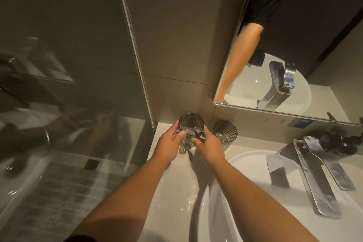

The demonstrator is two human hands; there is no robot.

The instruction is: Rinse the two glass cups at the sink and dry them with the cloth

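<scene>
A smoky ribbed glass cup (191,125) with a handle stands upright at the back corner of the counter. My left hand (170,144) grips its left side and my right hand (210,148) its right side, fingertips near the handle. A second glass cup (225,133) of the same kind stands just to the right, untouched. The white sink basin (245,161) lies lower right, with the chrome tap (306,165) beside it. No cloth is in view.
A wet pale counter (176,188) runs between the basin and a glass partition (82,133) on the left. A mirror (294,45) hangs above the tap. A dark bunched item (341,141) sits behind the tap.
</scene>
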